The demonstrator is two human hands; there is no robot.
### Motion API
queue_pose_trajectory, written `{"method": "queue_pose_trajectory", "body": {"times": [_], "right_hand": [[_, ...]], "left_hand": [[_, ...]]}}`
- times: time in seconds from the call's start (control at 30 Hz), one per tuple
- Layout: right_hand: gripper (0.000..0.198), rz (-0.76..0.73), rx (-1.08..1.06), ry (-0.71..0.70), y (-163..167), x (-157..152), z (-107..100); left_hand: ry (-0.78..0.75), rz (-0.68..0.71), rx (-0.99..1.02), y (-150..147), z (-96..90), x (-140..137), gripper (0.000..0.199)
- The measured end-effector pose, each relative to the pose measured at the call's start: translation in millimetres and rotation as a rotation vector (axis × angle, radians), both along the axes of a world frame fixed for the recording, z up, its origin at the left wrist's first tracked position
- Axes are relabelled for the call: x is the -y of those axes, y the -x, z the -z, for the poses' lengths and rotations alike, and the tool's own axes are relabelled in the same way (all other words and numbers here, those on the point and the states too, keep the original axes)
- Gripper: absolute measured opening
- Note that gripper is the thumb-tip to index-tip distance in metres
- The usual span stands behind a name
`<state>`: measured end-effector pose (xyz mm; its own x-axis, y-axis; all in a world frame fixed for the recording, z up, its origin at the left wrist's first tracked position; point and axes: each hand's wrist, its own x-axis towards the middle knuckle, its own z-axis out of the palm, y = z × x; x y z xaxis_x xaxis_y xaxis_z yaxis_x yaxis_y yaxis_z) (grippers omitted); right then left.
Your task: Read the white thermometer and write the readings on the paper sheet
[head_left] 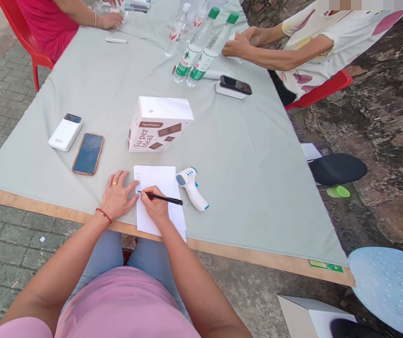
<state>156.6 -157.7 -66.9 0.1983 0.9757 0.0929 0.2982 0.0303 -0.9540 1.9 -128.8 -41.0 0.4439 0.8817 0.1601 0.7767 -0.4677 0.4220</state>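
My right hand is closed round a black pen, its tip on the left part of a white sheet of paper. Faint small print shows near the paper's upper left. Flat on the table beside that sheet lies my left hand, fingers spread, the fingertips touching the paper's left edge. Just right of the paper is a white and blue infrared thermometer. A white box with brown lettering stands beyond the paper.
Left of the box lie a smartphone and a white power bank. Water bottles stand further back, near a black phone on a white box. Two people sit at the far sides. The table's wooden edge runs before me.
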Motion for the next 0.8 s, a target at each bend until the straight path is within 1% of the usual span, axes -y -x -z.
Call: {"method": "queue_pose_trajectory", "body": {"times": [0.17,0.37,0.53,0.8], "right_hand": [[0.012,-0.01,0.008,-0.01,-0.5,0.3,0.6],[0.01,-0.008,0.027,-0.044,-1.8,0.3,6.1],[0.01,0.009,0.038,-0.07,-2.0,-0.1,8.1],[0.01,0.001,0.025,-0.058,-2.2,-0.9,8.3]], "left_hand": [[-0.021,0.009,-0.086,-0.4,-0.4,0.0,0.042],[-0.055,0.011,-0.147,-0.6,-4.7,1.7,0.041],[-0.059,0.011,-0.154,-0.7,-5.4,1.8,0.041],[-0.067,0.008,-0.153,-0.2,-4.8,1.8,0.041]]}}
